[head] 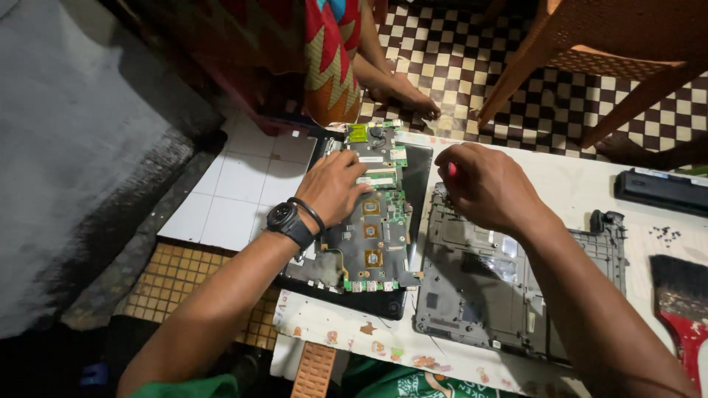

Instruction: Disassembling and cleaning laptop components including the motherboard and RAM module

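The left hand (335,186), wearing a black watch and a band at the wrist, is lying palm down on the green circuit board (376,221) in the middle of the frame, fingers loosely bent and pressing on the board's upper half. The board is sitting on a dark laptop shell (346,291), which is overhanging the left edge of the white patterned table (346,328). The right hand (487,184) is hovering just right of the board, above the top edge of a grey laptop base cover (479,287) lying in the centre right; its fingers are curling together around something small and red, of which only a sliver is showing. Toward the right edge of the frame, a black battery pack (661,191) is lying at the upper right, small screws (667,234) are scattered below it, and a red-handled brush (682,302) is lying at the lower right. Another person's bare foot (405,92) is resting on the chequered floor (472,66) at the top centre, beside a brown chair (590,51)
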